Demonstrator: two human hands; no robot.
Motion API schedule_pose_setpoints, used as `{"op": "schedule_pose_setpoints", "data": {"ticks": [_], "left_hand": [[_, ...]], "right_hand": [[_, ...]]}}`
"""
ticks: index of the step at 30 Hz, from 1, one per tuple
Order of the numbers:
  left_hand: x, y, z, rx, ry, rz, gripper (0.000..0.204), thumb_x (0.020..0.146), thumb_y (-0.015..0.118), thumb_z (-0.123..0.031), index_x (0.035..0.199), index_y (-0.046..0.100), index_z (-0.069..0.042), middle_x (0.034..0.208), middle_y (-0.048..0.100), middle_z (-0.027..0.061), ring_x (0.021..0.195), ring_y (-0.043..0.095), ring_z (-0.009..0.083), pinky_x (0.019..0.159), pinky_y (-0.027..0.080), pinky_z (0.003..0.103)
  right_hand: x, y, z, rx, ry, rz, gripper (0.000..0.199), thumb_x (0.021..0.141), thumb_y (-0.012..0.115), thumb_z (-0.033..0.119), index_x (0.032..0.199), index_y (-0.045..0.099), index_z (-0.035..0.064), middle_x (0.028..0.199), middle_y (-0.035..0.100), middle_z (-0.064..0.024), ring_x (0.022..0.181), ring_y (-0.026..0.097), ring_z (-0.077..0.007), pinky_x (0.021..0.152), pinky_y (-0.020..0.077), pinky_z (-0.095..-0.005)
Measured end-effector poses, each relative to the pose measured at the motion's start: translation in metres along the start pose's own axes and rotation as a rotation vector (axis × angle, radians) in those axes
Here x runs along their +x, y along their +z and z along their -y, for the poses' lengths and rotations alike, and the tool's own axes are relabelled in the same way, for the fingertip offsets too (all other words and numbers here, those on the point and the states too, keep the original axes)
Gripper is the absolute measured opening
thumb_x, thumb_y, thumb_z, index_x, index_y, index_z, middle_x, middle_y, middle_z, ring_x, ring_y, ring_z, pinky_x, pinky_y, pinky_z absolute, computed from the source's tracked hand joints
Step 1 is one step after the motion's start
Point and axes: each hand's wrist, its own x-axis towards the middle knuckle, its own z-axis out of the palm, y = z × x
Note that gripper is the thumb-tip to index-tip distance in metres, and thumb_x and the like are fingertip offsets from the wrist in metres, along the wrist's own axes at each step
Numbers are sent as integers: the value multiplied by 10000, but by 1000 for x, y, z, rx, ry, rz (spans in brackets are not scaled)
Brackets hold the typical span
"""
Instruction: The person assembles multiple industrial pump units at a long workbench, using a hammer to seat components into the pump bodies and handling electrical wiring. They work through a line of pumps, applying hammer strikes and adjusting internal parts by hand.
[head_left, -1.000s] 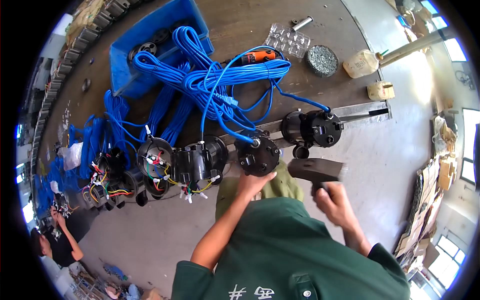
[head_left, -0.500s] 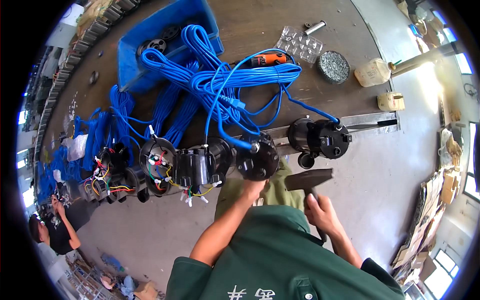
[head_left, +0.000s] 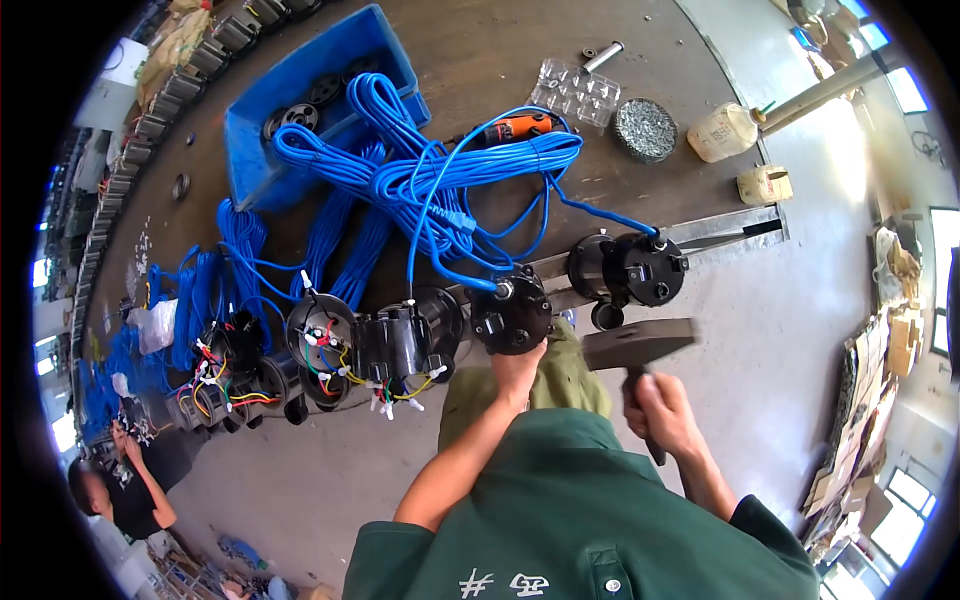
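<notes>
My left hand [head_left: 518, 375] is closed on the near underside of a black round motor housing [head_left: 512, 322] at the bench edge; most of its fingers are hidden beneath. A blue cable enters the housing's top. In my right hand [head_left: 664, 414] is a hammer [head_left: 640, 343], its handle wrapped by the fingers and its dark head raised to the right of the housing, apart from it. Another black housing [head_left: 655, 270] with its own blue cable lies at the edge farther right. Left of my left hand sits an open black housing [head_left: 390, 345] with coloured wires and white connectors.
Coiled blue cables [head_left: 480, 170] cover the middle of the bench [head_left: 480, 60]. Behind them stand a blue bin [head_left: 245, 150] and an orange power tool [head_left: 518, 128]. A round tin of small metal parts [head_left: 645, 130] and plastic jugs [head_left: 722, 134] are at right. A co-worker [head_left: 135, 485] is at far left.
The hammer and my right hand have moved right and slightly up, farther from the held housing. My left hand stays at that housing. The whole view has shifted a little.
</notes>
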Motion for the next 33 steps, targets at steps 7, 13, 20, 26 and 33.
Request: {"op": "schedule_pose_setpoints", "data": {"ticks": [7,13,20,26,33], "left_hand": [[11,-5,62,-9,65,-90,347,779,823,-38,1095,679,-35,991,677,27,835,629,147,744,517,306],[17,-14,82,-68,-6,-75,121,809,796,-36,852,687,-62,745,649,-14,583,572,84,537,449,252],[16,-16,53,62,101,-41,162,822,824,-83,909,692,-47,830,658,-15,689,583,78,623,485,257],[14,-18,48,111,163,25,408,786,863,-127,1136,676,-33,1005,672,8,801,603,128,738,512,311],[13,-17,29,194,151,8,571,774,895,-154,1276,662,-10,1201,693,54,1054,635,177,977,496,355]], "right_hand": [[34,40,-32,-505,-151,-274,408,1064,565,335,786,555,37,642,523,0,565,456,-90,506,384,-316],[11,8,-32,-44,89,-116,428,1101,500,387,814,489,68,650,436,49,557,380,-43,483,304,-256],[-2,-8,10,31,-326,-105,588,1069,480,553,812,500,25,556,439,9,456,375,-69,405,275,-253],[33,19,-27,-214,-300,-223,398,1063,515,348,838,543,21,592,451,3,501,427,-91,454,336,-262],[46,-4,-54,-438,-367,-234,256,1029,591,222,942,612,-18,737,606,-45,652,506,-105,569,416,-322]]}}
